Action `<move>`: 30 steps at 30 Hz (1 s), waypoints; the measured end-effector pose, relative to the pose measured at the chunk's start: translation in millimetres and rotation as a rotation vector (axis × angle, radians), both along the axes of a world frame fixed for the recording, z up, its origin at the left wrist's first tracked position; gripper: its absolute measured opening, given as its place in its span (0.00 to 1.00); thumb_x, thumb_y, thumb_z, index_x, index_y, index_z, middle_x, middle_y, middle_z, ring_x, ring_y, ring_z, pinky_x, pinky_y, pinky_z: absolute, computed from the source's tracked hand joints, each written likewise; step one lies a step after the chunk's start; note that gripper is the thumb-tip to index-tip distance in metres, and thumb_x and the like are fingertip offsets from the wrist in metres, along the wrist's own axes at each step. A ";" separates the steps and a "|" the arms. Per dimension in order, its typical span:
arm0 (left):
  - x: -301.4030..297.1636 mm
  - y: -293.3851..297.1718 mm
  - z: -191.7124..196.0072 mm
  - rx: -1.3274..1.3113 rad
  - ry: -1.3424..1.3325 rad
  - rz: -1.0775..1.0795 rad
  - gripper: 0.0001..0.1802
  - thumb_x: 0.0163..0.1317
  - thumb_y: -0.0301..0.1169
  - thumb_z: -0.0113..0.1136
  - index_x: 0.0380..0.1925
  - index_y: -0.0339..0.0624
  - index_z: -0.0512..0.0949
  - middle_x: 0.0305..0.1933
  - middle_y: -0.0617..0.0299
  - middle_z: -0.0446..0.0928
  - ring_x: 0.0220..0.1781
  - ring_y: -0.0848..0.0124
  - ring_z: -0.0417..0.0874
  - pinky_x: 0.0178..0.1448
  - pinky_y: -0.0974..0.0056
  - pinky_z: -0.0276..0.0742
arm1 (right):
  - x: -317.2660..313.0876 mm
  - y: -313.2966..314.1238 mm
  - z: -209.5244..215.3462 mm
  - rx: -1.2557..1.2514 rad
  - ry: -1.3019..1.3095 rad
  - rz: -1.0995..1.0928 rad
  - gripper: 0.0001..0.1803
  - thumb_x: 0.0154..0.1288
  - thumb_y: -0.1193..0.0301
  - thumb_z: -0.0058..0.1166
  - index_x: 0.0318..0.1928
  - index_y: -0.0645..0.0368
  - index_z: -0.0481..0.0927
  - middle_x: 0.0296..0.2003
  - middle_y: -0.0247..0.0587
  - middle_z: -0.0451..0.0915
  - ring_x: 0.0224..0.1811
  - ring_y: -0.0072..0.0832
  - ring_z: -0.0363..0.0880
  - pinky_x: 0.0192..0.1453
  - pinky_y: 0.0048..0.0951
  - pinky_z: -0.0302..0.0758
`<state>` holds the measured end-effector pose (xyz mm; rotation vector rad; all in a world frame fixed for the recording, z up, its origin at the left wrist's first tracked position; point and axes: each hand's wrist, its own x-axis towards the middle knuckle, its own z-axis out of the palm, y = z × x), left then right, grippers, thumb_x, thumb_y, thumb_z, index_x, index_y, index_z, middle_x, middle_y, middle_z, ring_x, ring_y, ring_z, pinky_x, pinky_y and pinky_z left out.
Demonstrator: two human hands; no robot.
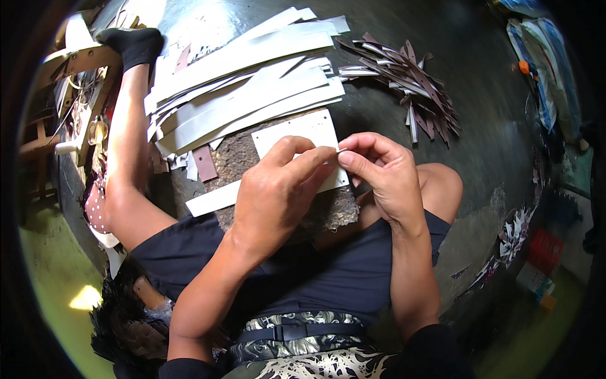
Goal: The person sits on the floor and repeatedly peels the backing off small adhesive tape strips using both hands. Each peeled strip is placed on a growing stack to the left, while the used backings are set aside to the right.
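My left hand [278, 183] and my right hand [385, 174] meet over a white square plate [297, 131] with small dark holes near its edges. Thumb and fingers are pinched together on both, around a tiny thing between the fingertips that I cannot make out. The plate rests on a rough, speckled dark block [237, 155] in front of my lap, partly hidden by my hands. A narrow white strip [214, 198] lies across the block's near left part and runs under my left hand. Beside the block's left edge is a small brown piece with a hole [204, 163].
Long white strips [252, 82] are piled beyond the block. A heap of narrow brown and white strips [416, 85] lies on the dark floor at the far right. My outstretched leg [126, 126] and a wooden frame [76, 76] are at left; white scraps [516, 235] at right.
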<state>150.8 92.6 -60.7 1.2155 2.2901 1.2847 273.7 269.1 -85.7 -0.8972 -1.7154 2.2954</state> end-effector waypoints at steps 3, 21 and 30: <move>0.5 0.3 -0.2 -0.031 0.070 -0.009 0.14 0.71 0.27 0.77 0.55 0.49 0.92 0.48 0.58 0.86 0.37 0.58 0.92 0.40 0.55 0.89 | -3.1 2.1 -1.0 -0.127 0.022 -0.007 0.09 0.81 0.73 0.71 0.55 0.63 0.91 0.41 0.29 0.89 0.37 0.13 0.83 0.40 0.17 0.81; 1.5 1.0 -3.5 -0.065 0.189 -0.053 0.17 0.68 0.28 0.80 0.56 0.47 0.92 0.47 0.60 0.84 0.35 0.68 0.91 0.36 0.59 0.87 | -10.3 -5.3 -2.2 -0.033 -0.085 -0.054 0.12 0.84 0.65 0.71 0.48 0.63 0.91 0.33 0.25 0.86 0.30 0.08 0.78 0.33 0.16 0.77; -13.7 2.6 -7.2 -0.028 0.370 -0.101 0.17 0.62 0.28 0.84 0.51 0.48 0.94 0.44 0.63 0.85 0.40 0.63 0.81 0.45 0.59 0.79 | -9.9 -1.2 -7.6 -0.073 -0.080 -0.002 0.13 0.86 0.63 0.68 0.48 0.62 0.90 0.34 0.24 0.85 0.33 0.09 0.78 0.36 0.17 0.76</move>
